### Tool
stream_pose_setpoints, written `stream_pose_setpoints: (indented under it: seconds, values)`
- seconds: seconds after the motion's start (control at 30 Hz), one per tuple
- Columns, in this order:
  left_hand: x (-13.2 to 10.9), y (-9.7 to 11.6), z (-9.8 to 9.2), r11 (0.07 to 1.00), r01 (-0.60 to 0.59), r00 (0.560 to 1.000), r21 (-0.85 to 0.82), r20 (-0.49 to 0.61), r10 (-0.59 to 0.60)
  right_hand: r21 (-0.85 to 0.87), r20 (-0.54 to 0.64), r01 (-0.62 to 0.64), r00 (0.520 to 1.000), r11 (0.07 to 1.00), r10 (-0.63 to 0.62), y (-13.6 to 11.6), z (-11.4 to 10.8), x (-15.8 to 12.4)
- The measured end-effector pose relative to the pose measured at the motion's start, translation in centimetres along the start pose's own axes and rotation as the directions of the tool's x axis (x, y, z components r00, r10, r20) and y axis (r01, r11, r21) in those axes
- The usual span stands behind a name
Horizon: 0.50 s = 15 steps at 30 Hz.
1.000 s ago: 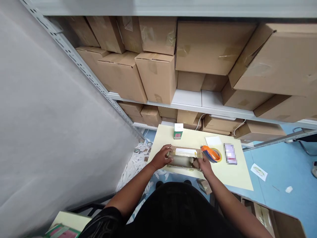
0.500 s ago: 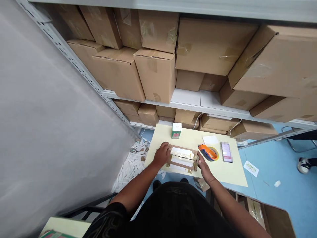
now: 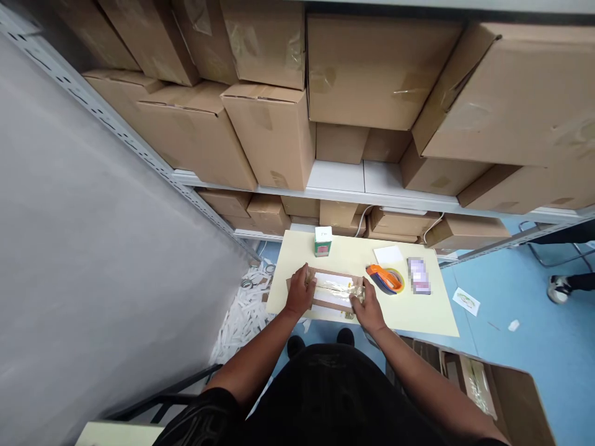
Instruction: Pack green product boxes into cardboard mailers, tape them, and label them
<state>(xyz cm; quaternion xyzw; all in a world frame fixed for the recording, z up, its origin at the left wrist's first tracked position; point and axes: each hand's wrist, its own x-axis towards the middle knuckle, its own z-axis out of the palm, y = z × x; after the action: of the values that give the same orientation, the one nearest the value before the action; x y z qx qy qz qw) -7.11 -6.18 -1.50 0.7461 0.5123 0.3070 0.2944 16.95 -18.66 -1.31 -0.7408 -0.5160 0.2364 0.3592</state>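
A small flat cardboard box (image 3: 333, 290) with white labels and clear tape across its top lies on the pale yellow table (image 3: 418, 316). My left hand (image 3: 300, 293) presses on its left end, fingers curled over the edge. My right hand (image 3: 369, 306) rests on its right end, fingers bent over the corner. An orange tape dispenser (image 3: 385, 279) with a yellow roll sits just right of the box.
A small green and white carton (image 3: 322, 241) stands at the table's far edge. A white card (image 3: 388, 255) and a blurred packet (image 3: 418, 275) lie to the right. Shelves of brown cartons (image 3: 274, 133) rise behind. Paper strips (image 3: 242, 319) litter the floor at left; an open carton (image 3: 483, 387) lower right.
The box has been turned down flat onto the table, top side up. Both hands moved from gripping its ends to pressing on them. The view shifted slightly.
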Motion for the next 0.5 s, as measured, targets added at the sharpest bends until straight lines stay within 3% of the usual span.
stream_pose_setpoints:
  seconds: [0.17,0.33,0.43,0.5]
  values:
    - [0.0,-0.5,0.6,0.989,-0.073,0.996,0.128,0.068,0.065,-0.081,0.017,0.045,0.999,0.996,-0.044,0.3,0.8,-0.8]
    - [0.8,0.3,1.6,0.936,-0.144,0.989,0.321,0.076,0.126,-0.087,0.028,0.016,1.000,0.996,-0.014,1.2,1.0,0.4]
    - [1.7,0.9,2.0,0.917,-0.275,0.954,0.288,0.201,0.223,-0.064,0.084,-0.054,0.995,0.996,0.060,2.0,0.6,1.8]
    - [2.5,1.1,2.2,0.928,-0.298,0.938,0.222,0.250,0.241,-0.073,0.119,-0.113,0.985,0.991,0.121,2.3,0.4,2.7]
